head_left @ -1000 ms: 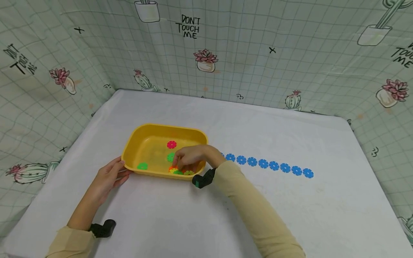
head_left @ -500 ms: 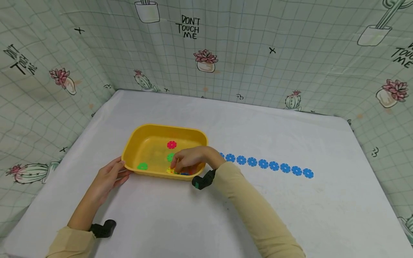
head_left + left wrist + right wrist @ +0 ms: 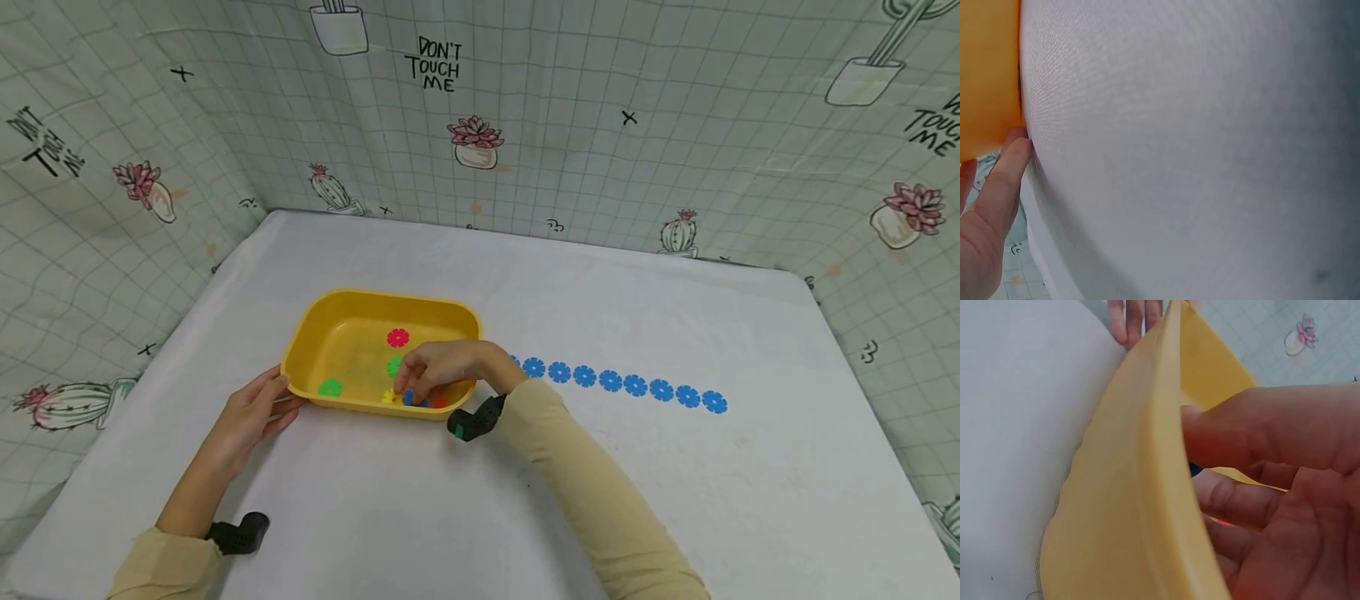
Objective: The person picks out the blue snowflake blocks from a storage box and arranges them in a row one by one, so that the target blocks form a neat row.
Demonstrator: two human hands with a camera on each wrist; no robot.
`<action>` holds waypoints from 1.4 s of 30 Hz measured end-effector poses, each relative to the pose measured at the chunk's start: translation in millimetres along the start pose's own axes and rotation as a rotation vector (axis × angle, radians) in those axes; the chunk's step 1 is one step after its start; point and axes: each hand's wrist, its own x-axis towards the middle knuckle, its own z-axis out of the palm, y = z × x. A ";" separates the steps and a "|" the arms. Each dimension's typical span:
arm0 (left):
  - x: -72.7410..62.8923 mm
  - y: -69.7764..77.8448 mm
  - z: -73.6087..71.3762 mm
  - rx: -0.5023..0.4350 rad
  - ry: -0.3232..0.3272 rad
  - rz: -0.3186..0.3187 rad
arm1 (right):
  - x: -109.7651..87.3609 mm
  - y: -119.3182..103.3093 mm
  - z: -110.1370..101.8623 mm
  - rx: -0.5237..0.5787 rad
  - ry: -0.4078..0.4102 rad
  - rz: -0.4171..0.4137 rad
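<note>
Over the near right part of a yellow tray point(image 3: 360, 350), my right hand point(image 3: 442, 364) reaches down with fingers bent. Thumb and forefinger pinch a blue flower-shaped disc point(image 3: 408, 397); in the right wrist view only a sliver of the blue disc point(image 3: 1195, 469) shows between them, behind the rim. My left hand point(image 3: 255, 408) rests at the tray's near left corner, thumb at the rim. Its fairly straight fingers point(image 3: 1004, 181) touch the outer wall low down. Inside the tray lie a pink disc point(image 3: 398, 337), a green disc point(image 3: 330, 387) and a yellow disc point(image 3: 390, 397).
A straight row of several blue discs point(image 3: 610, 381) runs rightward from the tray across the white tabletop point(image 3: 465, 517). The right forearm partly covers its left end. Behind the table hangs a checked cloth point(image 3: 570, 150) printed with cacti.
My right fingers have shifted pieces about in the tray; an orange-yellow disc went out of sight and a blue disc came up at the fingertips. The left hand stays at the corner.
</note>
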 end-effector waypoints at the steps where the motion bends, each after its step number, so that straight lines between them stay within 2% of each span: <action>1: 0.0 -0.1 0.0 0.001 0.000 0.000 | 0.3 0.3 0.0 0.005 0.007 -0.007; 17: 0.7 -1.6 -0.6 -0.004 -0.006 0.000 | 0.4 2.7 3.2 0.118 0.107 -0.078; 26: 1.0 -1.6 -1.4 -0.015 -0.010 -0.003 | -4.4 1.8 2.5 0.114 0.189 -0.095; 30: 1.2 -1.9 -1.5 -0.012 -0.015 0.006 | -10.7 0.9 2.5 0.138 0.203 -0.126; 36: 1.1 -1.9 -0.3 -0.009 -0.008 0.002 | -23.9 2.3 2.8 0.197 0.195 -0.220; 42: 0.1 -2.0 -0.9 -0.016 -0.012 -0.005 | -45.9 5.1 3.8 0.264 0.253 -0.286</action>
